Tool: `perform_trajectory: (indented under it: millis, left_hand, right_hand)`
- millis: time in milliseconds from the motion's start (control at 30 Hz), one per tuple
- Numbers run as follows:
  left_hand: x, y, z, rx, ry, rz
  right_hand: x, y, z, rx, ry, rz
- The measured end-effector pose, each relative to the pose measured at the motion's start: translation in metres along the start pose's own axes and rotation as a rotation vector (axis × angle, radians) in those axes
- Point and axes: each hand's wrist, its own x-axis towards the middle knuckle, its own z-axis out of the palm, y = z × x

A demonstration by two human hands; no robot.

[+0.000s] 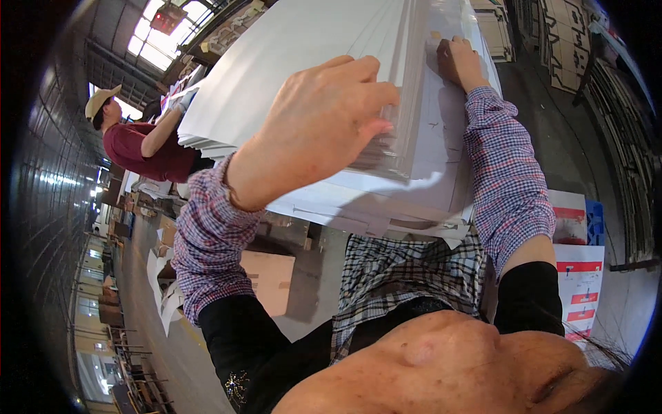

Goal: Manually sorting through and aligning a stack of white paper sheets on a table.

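A tall stack of large white sheets [296,41] lies in front of me, its layered edges facing right. My left hand [321,117] is over the near right corner of the stack, fingers curled and thumb low beside the layered edge. Whatever it grips is hidden behind the fingers. To the right of the stack lies a lower white sheet [434,131], partly in shadow. My right hand [460,63] is at the far right of this sheet, its fingers bent and closed. Anything between them is too small to make out. A small tan piece [435,34] lies near its fingertips.
At the left, a person [138,134] in a cap, dark red shirt and gloves stands beside the stack. A cardboard box [269,279] sits on the floor below. Red-and-white boxes [579,276] and a blue crate [594,221] are at the right. Flat cut boards [620,152] lean beyond.
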Motion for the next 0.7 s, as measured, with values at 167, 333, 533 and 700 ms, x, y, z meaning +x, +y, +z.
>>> perform_trajectory:
  millis: [167, 333, 533, 700]
  left_hand:
    - [0.011, -0.006, -0.012, -0.049, -0.088, 0.029]
    - [0.004, 0.003, -0.015, 0.165, -0.024, 0.124]
    - [-0.007, 0.007, 0.006, 0.477, -0.006, 0.318]
    - [-0.01, 0.003, 0.015, 0.408, 0.115, 0.339]
  right_hand:
    - [-0.001, 0.006, 0.007, -0.009, 0.09, -0.037]
    - [-0.001, 0.006, 0.004, -0.019, 0.081, -0.035]
    - [-0.002, 0.003, 0.001, -0.008, 0.085, -0.025]
    - [-0.001, 0.008, 0.003, -0.009, 0.079, -0.038]
